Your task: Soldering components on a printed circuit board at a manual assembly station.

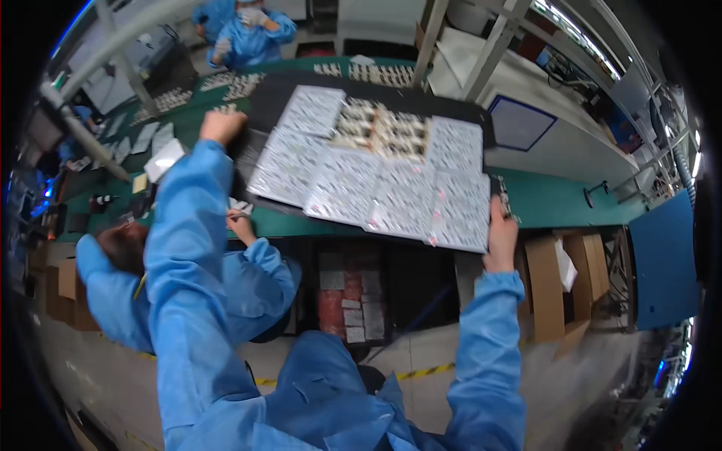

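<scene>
A large black tray (259, 105) is held tilted in front of me, over the green bench. My left hand (223, 126) is closed at its far left edge, and my right hand (502, 237) is closed round its near right corner. Several silvery-white rectangular packs with a dotted pattern, such as the near pack (342, 184), lie side by side on the tray. Toward its far side, a section of small pale and dark parts (383, 129) lies exposed between the packs. My fingers beneath the tray are hidden.
A seated co-worker in blue (259, 286) works close on my left; another person (252, 37) stands across the green bench (564, 203). Rows of small parts (382, 75) lie on it. Metal posts (492, 49) rise beyond. Open cardboard boxes (545, 286) stand below right.
</scene>
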Action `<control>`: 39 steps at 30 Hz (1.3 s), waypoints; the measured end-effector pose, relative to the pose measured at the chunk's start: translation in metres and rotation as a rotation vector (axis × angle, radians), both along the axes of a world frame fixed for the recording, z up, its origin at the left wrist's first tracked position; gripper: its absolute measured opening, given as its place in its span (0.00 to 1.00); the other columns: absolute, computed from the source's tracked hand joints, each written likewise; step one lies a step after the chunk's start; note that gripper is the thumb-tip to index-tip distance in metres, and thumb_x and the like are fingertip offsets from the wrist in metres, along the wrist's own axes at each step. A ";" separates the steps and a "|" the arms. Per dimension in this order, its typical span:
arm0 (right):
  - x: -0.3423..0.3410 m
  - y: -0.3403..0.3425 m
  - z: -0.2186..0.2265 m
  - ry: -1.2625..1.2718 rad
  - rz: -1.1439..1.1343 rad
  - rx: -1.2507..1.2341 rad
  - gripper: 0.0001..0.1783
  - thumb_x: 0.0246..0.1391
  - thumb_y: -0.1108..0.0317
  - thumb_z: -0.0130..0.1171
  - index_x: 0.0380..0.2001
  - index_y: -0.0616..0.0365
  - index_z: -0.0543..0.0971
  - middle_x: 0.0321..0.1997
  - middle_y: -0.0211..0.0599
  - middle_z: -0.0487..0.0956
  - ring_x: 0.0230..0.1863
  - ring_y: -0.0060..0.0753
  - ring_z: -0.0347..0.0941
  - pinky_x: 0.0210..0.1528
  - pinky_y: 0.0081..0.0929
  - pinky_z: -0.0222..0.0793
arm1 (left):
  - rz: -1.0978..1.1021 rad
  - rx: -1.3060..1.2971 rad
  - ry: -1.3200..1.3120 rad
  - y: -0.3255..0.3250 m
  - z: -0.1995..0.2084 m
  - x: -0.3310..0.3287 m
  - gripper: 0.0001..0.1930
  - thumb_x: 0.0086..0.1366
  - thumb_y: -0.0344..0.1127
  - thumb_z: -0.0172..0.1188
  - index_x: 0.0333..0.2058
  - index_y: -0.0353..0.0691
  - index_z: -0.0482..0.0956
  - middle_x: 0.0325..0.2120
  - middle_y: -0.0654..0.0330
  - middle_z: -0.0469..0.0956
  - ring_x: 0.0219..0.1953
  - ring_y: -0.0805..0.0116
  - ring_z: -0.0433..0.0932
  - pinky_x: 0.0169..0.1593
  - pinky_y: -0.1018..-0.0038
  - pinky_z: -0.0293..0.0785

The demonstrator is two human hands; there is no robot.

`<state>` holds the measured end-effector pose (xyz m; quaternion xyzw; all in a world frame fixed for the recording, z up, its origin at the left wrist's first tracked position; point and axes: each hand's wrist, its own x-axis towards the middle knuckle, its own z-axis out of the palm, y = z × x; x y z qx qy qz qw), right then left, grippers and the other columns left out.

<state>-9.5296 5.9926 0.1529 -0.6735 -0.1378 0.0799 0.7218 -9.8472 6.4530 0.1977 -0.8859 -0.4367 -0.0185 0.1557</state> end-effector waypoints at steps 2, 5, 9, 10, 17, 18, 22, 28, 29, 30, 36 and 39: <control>-0.025 -0.008 0.018 0.096 0.052 0.002 0.15 0.57 0.60 0.56 0.31 0.64 0.76 0.33 0.30 0.77 0.31 0.21 0.70 0.33 0.23 0.66 | 0.339 -0.284 -0.591 0.027 -0.014 -0.027 0.26 0.52 0.50 0.58 0.40 0.31 0.78 0.41 0.39 0.75 0.47 0.48 0.74 0.51 0.65 0.70; -0.039 -0.042 0.068 0.169 -0.018 -0.078 0.16 0.57 0.60 0.56 0.25 0.63 0.76 0.28 0.29 0.76 0.28 0.21 0.69 0.32 0.23 0.66 | 0.362 -0.517 -0.797 -0.021 0.019 0.016 0.26 0.47 0.46 0.61 0.36 0.25 0.78 0.39 0.38 0.76 0.45 0.46 0.75 0.48 0.65 0.71; -0.064 -0.049 0.084 0.168 -0.063 -0.126 0.18 0.60 0.60 0.53 0.27 0.68 0.76 0.29 0.31 0.77 0.26 0.20 0.68 0.30 0.24 0.64 | 0.295 -0.681 -0.778 -0.019 0.021 -0.002 0.22 0.46 0.44 0.60 0.31 0.26 0.79 0.34 0.39 0.78 0.41 0.46 0.77 0.47 0.64 0.72; -0.071 -0.049 0.089 0.167 -0.056 -0.121 0.18 0.60 0.60 0.53 0.27 0.68 0.76 0.29 0.31 0.77 0.26 0.20 0.68 0.30 0.24 0.64 | 0.294 -0.671 -0.770 -0.022 0.024 -0.004 0.21 0.46 0.43 0.60 0.30 0.28 0.80 0.33 0.40 0.78 0.40 0.46 0.78 0.46 0.64 0.72; -0.088 -0.039 0.094 0.120 -0.090 -0.089 0.21 0.61 0.58 0.51 0.33 0.71 0.77 0.32 0.35 0.79 0.29 0.22 0.71 0.33 0.23 0.66 | 0.200 -0.732 -0.767 -0.014 0.044 -0.011 0.16 0.46 0.42 0.61 0.29 0.35 0.81 0.31 0.44 0.79 0.39 0.51 0.78 0.45 0.65 0.73; -0.091 -0.041 0.094 0.123 -0.101 -0.117 0.21 0.61 0.58 0.50 0.34 0.71 0.77 0.33 0.36 0.79 0.29 0.22 0.71 0.33 0.22 0.66 | 0.185 -0.689 -0.772 -0.008 0.037 -0.013 0.17 0.46 0.42 0.61 0.30 0.35 0.81 0.32 0.45 0.79 0.39 0.51 0.78 0.46 0.66 0.73; -0.099 -0.044 0.088 0.165 -0.134 -0.073 0.21 0.61 0.58 0.49 0.35 0.71 0.77 0.34 0.36 0.79 0.31 0.23 0.72 0.34 0.23 0.67 | 0.060 -0.785 -0.748 -0.001 0.048 -0.004 0.19 0.47 0.42 0.62 0.35 0.34 0.80 0.35 0.45 0.78 0.42 0.51 0.77 0.48 0.65 0.71; -0.115 -0.043 0.082 0.202 -0.176 -0.104 0.20 0.62 0.59 0.48 0.39 0.70 0.74 0.37 0.38 0.78 0.32 0.25 0.73 0.35 0.23 0.68 | -0.030 -0.725 -0.739 0.012 0.043 0.005 0.17 0.48 0.42 0.61 0.32 0.33 0.80 0.33 0.45 0.78 0.41 0.51 0.77 0.47 0.65 0.71; -0.117 -0.045 0.079 0.205 -0.174 -0.107 0.20 0.62 0.59 0.48 0.39 0.70 0.74 0.37 0.38 0.78 0.32 0.25 0.73 0.35 0.23 0.68 | -0.074 -0.725 -0.726 0.012 0.045 0.007 0.17 0.48 0.42 0.61 0.32 0.33 0.80 0.32 0.45 0.78 0.41 0.51 0.77 0.47 0.65 0.71; -0.120 -0.047 0.076 0.193 -0.189 -0.106 0.21 0.61 0.57 0.49 0.39 0.70 0.75 0.37 0.37 0.79 0.32 0.25 0.73 0.35 0.23 0.68 | -0.107 -0.751 -0.721 0.013 0.050 0.010 0.16 0.49 0.41 0.61 0.32 0.34 0.80 0.33 0.45 0.79 0.40 0.51 0.77 0.46 0.65 0.72; -0.165 -0.005 0.132 0.146 -0.461 -0.521 0.29 0.56 0.51 0.56 0.43 0.73 0.75 0.42 0.44 0.78 0.40 0.33 0.73 0.44 0.29 0.68 | -0.231 -0.736 -0.742 0.023 0.040 0.019 0.15 0.49 0.39 0.59 0.32 0.35 0.81 0.32 0.45 0.79 0.40 0.49 0.77 0.46 0.64 0.72; -0.166 -0.004 0.131 0.229 -0.487 -0.551 0.27 0.56 0.53 0.55 0.42 0.72 0.75 0.40 0.43 0.79 0.37 0.32 0.73 0.41 0.28 0.69 | -0.214 -0.766 -0.716 0.022 0.046 0.020 0.15 0.50 0.40 0.60 0.33 0.34 0.81 0.33 0.45 0.79 0.40 0.49 0.77 0.47 0.63 0.72</control>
